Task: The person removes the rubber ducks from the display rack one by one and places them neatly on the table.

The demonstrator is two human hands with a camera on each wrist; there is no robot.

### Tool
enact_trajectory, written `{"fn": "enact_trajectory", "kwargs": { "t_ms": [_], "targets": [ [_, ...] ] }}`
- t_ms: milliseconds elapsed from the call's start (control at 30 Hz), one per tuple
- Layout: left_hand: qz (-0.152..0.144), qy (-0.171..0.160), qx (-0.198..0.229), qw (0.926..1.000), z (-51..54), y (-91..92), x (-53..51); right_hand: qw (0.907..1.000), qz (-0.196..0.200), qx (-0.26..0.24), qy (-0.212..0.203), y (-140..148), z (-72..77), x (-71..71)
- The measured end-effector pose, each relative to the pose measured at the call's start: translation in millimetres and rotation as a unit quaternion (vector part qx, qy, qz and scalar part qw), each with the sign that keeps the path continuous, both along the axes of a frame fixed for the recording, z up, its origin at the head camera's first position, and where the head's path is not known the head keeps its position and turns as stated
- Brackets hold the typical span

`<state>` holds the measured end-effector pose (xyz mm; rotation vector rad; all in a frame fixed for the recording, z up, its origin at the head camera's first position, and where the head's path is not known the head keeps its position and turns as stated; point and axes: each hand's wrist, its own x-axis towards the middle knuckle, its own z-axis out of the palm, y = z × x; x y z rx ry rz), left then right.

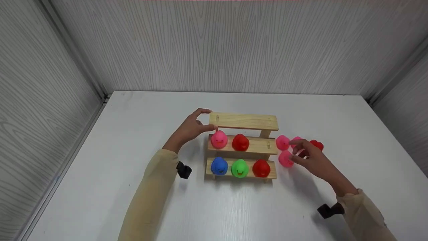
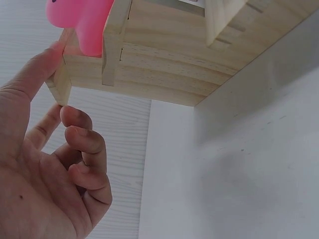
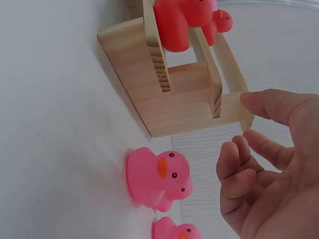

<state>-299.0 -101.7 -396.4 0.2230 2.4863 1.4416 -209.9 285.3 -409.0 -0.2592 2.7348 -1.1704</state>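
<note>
At the left end of the rack, left hand: thumb and index finger clamped on the edge of the top shelf; other fingers bent, nothing in them.

Rack stands on the white table, its long axis running left to right, three shelves stepping up away from the person. Middle shelf, left to right: pink shelf duck, red shelf duck. Bottom shelf: blue duck, green duck, second red duck.

Just off the rack's right end, on the table: far pink duck, near pink duck, third pink duck partly behind a finger.

Next rightward, right hand: thumb and index finger apart, nothing seen between them; contact with a duck cannot be told.

Relation of note: near and far pink ducks lie left of the right hand's fingertips, between them and the rack. Right hand is much the nearer; left is at the opposite end of the long axis.

Past the right knuckles, loose red duck, partly hidden.
</note>
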Motion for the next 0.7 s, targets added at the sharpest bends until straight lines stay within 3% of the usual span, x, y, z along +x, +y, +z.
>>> {"fn": "enact_trajectory", "kwargs": {
  "t_ms": [367,700],
  "targets": [
    [0.002,-0.003,-0.006,1.0000,0.1,0.7,-1.3,0.9997,0.009,-0.020,0.012,-18.7,9.9,-1.3],
    [-0.001,0.000,-0.002,1.0000,0.3,-0.2,-0.3,0.9973,0.040,-0.052,0.032,-35.7,12.7,-5.2]
  ]
}}
